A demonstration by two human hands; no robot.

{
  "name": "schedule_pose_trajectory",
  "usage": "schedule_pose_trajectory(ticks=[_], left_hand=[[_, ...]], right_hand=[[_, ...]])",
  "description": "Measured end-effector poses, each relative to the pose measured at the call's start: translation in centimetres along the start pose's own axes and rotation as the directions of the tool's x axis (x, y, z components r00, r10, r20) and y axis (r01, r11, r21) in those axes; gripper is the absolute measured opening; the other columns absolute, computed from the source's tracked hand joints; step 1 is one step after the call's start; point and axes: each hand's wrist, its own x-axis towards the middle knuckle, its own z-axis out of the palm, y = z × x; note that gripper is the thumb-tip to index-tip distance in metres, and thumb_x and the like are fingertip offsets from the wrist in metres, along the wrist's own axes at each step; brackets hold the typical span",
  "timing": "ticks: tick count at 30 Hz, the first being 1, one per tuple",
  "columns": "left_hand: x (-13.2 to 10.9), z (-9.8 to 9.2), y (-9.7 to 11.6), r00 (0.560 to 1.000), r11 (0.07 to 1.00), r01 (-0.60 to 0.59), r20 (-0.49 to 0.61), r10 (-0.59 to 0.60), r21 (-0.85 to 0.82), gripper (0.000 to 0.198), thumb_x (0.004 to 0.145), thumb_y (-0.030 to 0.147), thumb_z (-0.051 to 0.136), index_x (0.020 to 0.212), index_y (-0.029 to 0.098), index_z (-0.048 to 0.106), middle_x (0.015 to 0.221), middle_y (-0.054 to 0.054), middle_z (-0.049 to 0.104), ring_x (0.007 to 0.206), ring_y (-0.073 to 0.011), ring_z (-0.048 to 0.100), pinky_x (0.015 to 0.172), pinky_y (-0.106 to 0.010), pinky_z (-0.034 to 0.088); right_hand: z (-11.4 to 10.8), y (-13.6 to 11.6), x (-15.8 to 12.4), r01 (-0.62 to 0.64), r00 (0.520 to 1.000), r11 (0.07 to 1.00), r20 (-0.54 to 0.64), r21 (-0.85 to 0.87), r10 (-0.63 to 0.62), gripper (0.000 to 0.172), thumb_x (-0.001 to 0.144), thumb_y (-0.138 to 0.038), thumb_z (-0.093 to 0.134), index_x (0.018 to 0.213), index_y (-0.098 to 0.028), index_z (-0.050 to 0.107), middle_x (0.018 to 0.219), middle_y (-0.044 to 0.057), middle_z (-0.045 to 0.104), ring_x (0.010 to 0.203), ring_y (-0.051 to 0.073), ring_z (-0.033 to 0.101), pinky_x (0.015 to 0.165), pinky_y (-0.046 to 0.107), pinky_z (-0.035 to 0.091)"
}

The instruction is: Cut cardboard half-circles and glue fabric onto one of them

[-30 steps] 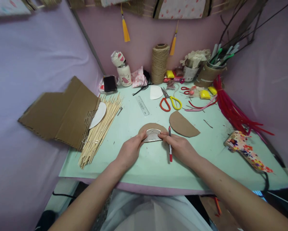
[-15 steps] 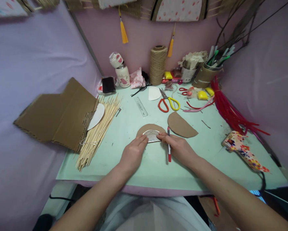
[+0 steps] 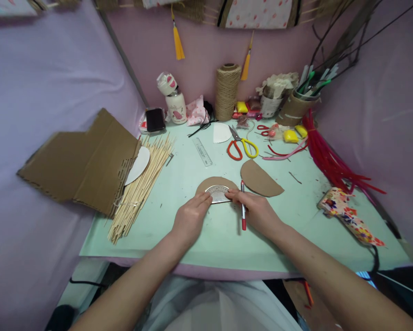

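A clear half-round protractor [image 3: 218, 193] lies on a brown cardboard half-disc [image 3: 216, 183] on the pale green table [image 3: 192, 234]. My left hand [image 3: 190, 218] presses its fingertips on the protractor's left end. My right hand [image 3: 255, 209] touches the protractor's right end with its fingertips and also holds a red marker [image 3: 243, 206], which lies pointing away from me. A second brown half-disc [image 3: 259, 178] rests just right of the marker's tip.
A bundle of bamboo sticks [image 3: 142, 181] and folded cardboard [image 3: 85, 161] lie at the left. Scissors [image 3: 241, 145], a ruler [image 3: 203, 151], a twine spool [image 3: 226, 91], red pipe cleaners [image 3: 330, 158] and jars crowd the back. A patterned pouch [image 3: 347, 216] sits at the right.
Both hands stay on the protractor; my left fingers have slid slightly further onto its left end. The view has shifted a little.
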Motion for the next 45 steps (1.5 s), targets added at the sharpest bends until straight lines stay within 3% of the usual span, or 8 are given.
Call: schedule_pose_trajectory(ticks=[5,9,14,24,30,34,39,45], left_hand=[[0.2,-0.2,0.8,0.999,0.990,-0.040,0.036,0.036,0.133,0.034,0.088,0.005,0.041,0.114,0.013,0.062,0.121,-0.012,0.066,0.113,-0.0235,0.062,0.096,-0.039,0.052],[0.7,-0.1,2.8,0.991,0.942,-0.099,0.120,0.064,0.319,0.032,0.089,0.005,0.040,0.113,0.002,0.060,0.119,-0.022,0.065,0.115,-0.0273,0.060,0.099,-0.041,0.048],[1.5,-0.3,5.2,0.989,0.896,-0.028,0.140,-0.038,0.443,0.032,0.091,0.013,0.045,0.116,-0.001,0.058,0.118,-0.023,0.063,0.111,-0.0297,0.060,0.094,-0.041,0.049],[2.9,-0.6,7.1,0.923,0.885,0.104,0.288,-0.256,0.454,0.067,0.083,0.049,0.062,0.136,0.009,0.049,0.118,-0.021,0.060,0.110,-0.0322,0.056,0.086,-0.041,0.050],[3.1,-0.8,7.2,0.912,0.900,0.087,0.329,-0.245,0.427,0.069,0.083,0.052,0.059,0.136,0.009,0.049,0.142,-0.014,0.049,0.113,-0.0344,0.053,0.092,-0.043,0.048],[3.0,-0.6,7.2,0.894,0.908,0.091,0.368,-0.256,0.409,0.066,0.086,0.051,0.055,0.136,0.008,0.050,0.144,-0.012,0.047,0.121,-0.0357,0.050,0.097,-0.045,0.046],[3.0,0.2,7.1,0.895,0.923,0.062,0.388,-0.220,0.379,0.071,0.089,0.052,0.048,0.138,0.001,0.043,0.146,-0.019,0.042,0.137,-0.0317,0.035,0.110,-0.041,0.036],[3.0,1.2,7.1,0.884,0.932,0.064,0.413,-0.220,0.358,0.076,0.088,0.054,0.050,0.139,-0.001,0.040,0.146,-0.024,0.040,0.138,-0.0338,0.033,0.112,-0.043,0.033]], right_hand=[[0.1,0.1,-0.1,0.001,1.000,0.999,0.020,-0.038,-0.001,0.036,0.084,-0.002,0.046,0.109,-0.020,0.065,0.117,0.009,0.070,0.108,0.023,0.066,0.088,0.035,0.056],[0.3,0.2,-0.2,0.014,0.999,0.997,0.039,-0.070,-0.011,0.038,0.086,-0.003,0.045,0.115,-0.019,0.064,0.120,0.010,0.068,0.112,0.022,0.064,0.092,0.035,0.054],[0.3,0.4,-0.3,0.020,0.999,0.998,0.037,-0.065,-0.017,0.040,0.083,0.000,0.049,0.116,-0.017,0.064,0.121,0.012,0.067,0.113,0.022,0.063,0.093,0.034,0.053],[0.2,0.3,-0.4,0.048,0.998,0.998,0.040,-0.035,-0.047,0.038,0.085,-0.002,0.049,0.116,-0.019,0.062,0.118,0.010,0.068,0.115,0.022,0.062,0.090,0.033,0.054],[0.5,0.7,-0.6,0.047,0.998,0.998,0.030,-0.034,-0.046,0.043,0.081,0.001,0.048,0.113,-0.022,0.062,0.119,0.008,0.068,0.113,0.021,0.063,0.090,0.034,0.055],[0.4,0.5,-0.5,0.041,0.999,0.998,0.033,-0.039,-0.040,0.042,0.081,0.001,0.048,0.113,-0.021,0.062,0.118,0.009,0.069,0.113,0.022,0.063,0.089,0.035,0.055],[0.3,0.4,-0.4,0.049,0.998,0.998,0.037,-0.033,-0.048,0.036,0.082,-0.001,0.049,0.108,-0.022,0.063,0.115,0.009,0.070,0.112,0.023,0.063,0.088,0.036,0.056],[0.3,0.5,-0.5,0.048,0.998,0.998,0.043,-0.032,-0.047,0.032,0.085,-0.005,0.050,0.109,-0.023,0.062,0.116,0.010,0.070,0.114,0.023,0.062,0.088,0.037,0.056]])
